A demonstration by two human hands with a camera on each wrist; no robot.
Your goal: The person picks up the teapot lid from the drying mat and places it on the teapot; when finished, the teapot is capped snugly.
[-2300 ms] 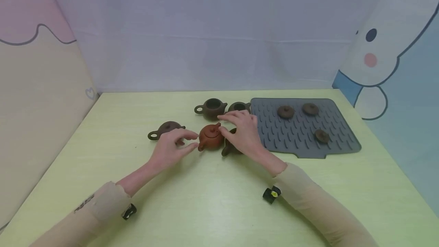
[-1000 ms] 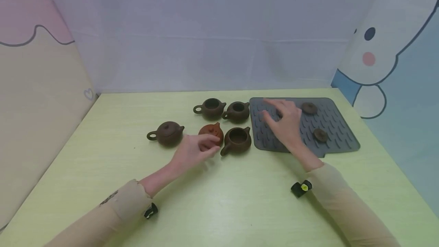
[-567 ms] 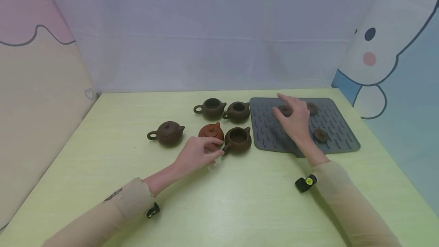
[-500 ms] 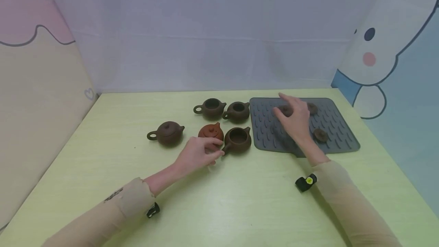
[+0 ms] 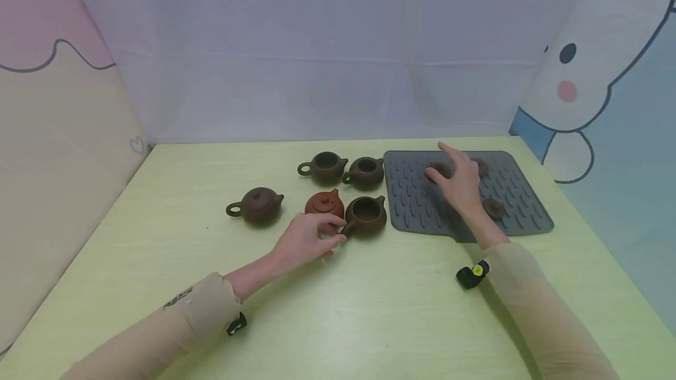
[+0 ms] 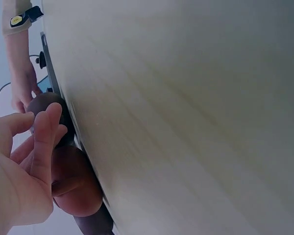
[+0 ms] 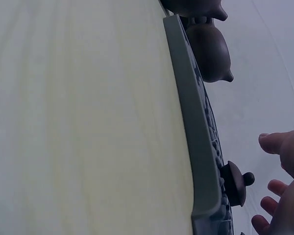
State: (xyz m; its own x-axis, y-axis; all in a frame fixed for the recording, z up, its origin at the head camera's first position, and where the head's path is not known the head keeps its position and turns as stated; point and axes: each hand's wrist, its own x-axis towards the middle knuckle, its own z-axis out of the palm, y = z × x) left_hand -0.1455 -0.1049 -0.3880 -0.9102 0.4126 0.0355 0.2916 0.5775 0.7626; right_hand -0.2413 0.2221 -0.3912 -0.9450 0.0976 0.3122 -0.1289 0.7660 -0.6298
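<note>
Teapot (image 5: 374, 224), dark brown and lidless, stands upright on the pale yellow-green surface (image 5: 380, 309), just left of a dark grey ridged mat (image 5: 409, 213). The left hand (image 5: 308, 236) reaches to its handle (image 5: 350, 228), fingers bent; the fingertips partly cover the handle in both the head and left wrist views, so whether that grip has closed on it cannot be told. On the mat, the right hand (image 5: 460, 183) hovers by a brown lid (image 5: 440, 168), thumb and forefinger spread apart, its grip holding nothing.

Just left of the teapot, touching or nearly so, is a reddish teapot (image 5: 324, 201) with its lid on, its lower front hidden by the left hand. Behind stand a rear left pot (image 5: 327, 177) and a rear right pot (image 5: 367, 177), both lidless. A lidded dark pot (image 5: 259, 209) stands farther left. Two more lids rest on the mat: a far lid (image 5: 481, 167), partly behind the right hand, and a near lid (image 5: 493, 209).

Compared with one second ago, the left hand has shifted toward the handle, and the right hand has moved farther right. The pots have not moved.
</note>
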